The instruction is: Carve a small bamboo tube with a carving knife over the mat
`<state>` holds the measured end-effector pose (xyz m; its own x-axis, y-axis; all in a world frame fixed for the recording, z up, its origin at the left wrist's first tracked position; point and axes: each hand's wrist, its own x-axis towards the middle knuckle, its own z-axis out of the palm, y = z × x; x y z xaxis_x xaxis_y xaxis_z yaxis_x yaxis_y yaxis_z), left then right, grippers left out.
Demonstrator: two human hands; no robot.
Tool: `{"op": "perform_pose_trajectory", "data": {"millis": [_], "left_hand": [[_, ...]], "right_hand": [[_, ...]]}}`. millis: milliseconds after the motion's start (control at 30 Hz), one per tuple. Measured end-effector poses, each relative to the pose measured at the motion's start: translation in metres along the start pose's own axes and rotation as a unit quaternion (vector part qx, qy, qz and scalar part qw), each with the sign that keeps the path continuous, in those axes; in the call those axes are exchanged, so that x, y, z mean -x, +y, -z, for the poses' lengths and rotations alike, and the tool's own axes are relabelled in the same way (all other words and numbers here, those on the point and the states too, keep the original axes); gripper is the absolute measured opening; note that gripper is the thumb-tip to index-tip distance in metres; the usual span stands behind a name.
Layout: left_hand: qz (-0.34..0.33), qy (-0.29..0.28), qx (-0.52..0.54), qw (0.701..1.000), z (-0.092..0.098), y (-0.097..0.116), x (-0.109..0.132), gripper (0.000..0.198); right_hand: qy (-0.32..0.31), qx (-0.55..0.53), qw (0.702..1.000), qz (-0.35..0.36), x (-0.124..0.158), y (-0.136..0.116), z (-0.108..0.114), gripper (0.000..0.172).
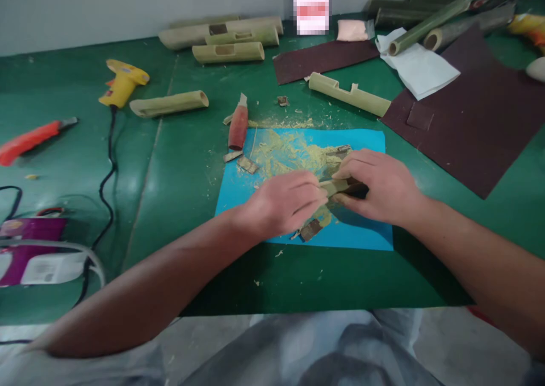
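Note:
Both hands meet over a blue sheet (pixel 361 235) on the green table. My left hand (pixel 283 201) is closed around one end of a small pale bamboo piece (pixel 334 186). My right hand (pixel 381 184) grips the other end, fingers curled over it and something dark beneath; I cannot make out what that dark thing is. Yellowish bamboo shavings (pixel 287 147) cover the sheet's upper half. A small brown scrap (pixel 310 230) lies just below my left hand. A red-handled knife (pixel 238 126) lies at the sheet's upper left corner.
Cut bamboo tubes lie at the back (pixel 227 52), left (pixel 168 103) and centre right (pixel 349 93). Dark sandpaper sheets (pixel 468 125) cover the right side. A yellow glue gun (pixel 121 82), an orange cutter (pixel 29 141) and a purple box (pixel 29 250) sit to the left.

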<state>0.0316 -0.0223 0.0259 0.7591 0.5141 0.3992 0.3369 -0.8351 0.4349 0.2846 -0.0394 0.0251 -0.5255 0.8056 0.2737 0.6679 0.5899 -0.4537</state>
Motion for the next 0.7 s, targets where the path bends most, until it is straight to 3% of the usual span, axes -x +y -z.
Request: {"op": "perform_pose_trajectory", "data": {"millis": [100,233,433,700], "left_hand": [[-0.002,0.010,-0.021,1.000,-0.0001,-0.0003,-0.0004,0.024],[0.008,-0.017,-0.013,1.000,-0.0001,0.0002,0.0002,0.023],[-0.036,0.030,-0.025,0.999,-0.0012,-0.0022,-0.0004,0.019],[-0.045,0.027,-0.042,0.998,-0.0031,-0.0022,0.0000,0.022]], "right_hand": [[0.004,0.000,1.000,-0.002,-0.0002,0.0007,-0.0001,0.014],[0.001,-0.013,1.000,0.001,-0.0005,0.0020,-0.0006,0.014],[0.006,-0.007,1.000,0.015,-0.0002,0.0040,-0.0016,0.015],[0.016,-0.014,0.999,0.049,-0.0020,0.0076,-0.0026,0.017]]}}
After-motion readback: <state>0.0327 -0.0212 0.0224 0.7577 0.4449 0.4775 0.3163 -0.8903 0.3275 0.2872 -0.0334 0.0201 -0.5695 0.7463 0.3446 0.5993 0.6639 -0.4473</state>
